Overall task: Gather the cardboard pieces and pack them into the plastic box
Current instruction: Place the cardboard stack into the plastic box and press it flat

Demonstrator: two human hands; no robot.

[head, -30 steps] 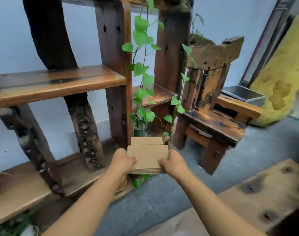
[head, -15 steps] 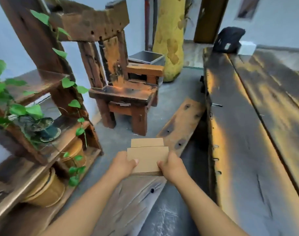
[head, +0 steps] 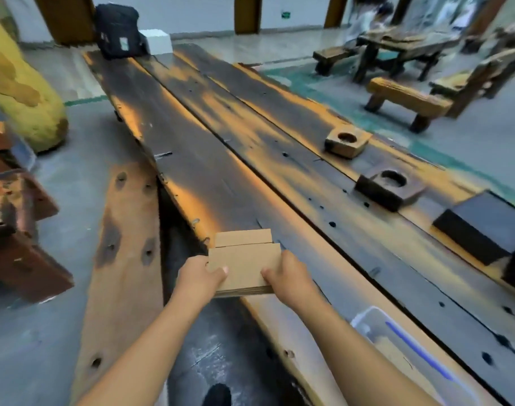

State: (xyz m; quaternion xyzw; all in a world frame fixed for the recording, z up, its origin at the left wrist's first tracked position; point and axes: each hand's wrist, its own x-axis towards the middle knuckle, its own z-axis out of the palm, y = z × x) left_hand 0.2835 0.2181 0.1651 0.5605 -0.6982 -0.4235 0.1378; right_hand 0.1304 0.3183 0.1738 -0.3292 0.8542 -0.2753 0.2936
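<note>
The left hand (head: 202, 275) and the right hand (head: 288, 276) pinch a flat stack of cardboard pieces (head: 244, 266) between them at centre frame, each thumb on top of the stack and the other fingers hidden under it; a narrower piece pokes out at the far end. The grip and the stack look the same as a second ago, but everything around them has changed: the view has swung away from the wooden shelf with its trailing plant, past the heavy chair, and now looks along a long dark plank table (head: 250, 159) that runs from upper left to lower right. The stack hangs over the table's near edge, above the gap beside a pale loose plank (head: 127, 259) on the floor. The plastic box (head: 376, 323), clear with a blue streak along it, shows at the lower right on the table, close under the right forearm, and seems to hold some cardboard already. So gathering looks finished for this load, and what is probably left is to bring the stack back and right into the box. Farther up the table sit two wooden blocks with round holes (head: 347, 141), and at its far end a black backpack (head: 117, 30) and a white box (head: 159, 42). The backpack carries a small pale tag, too blurred to read; no other writing is legible.
</note>
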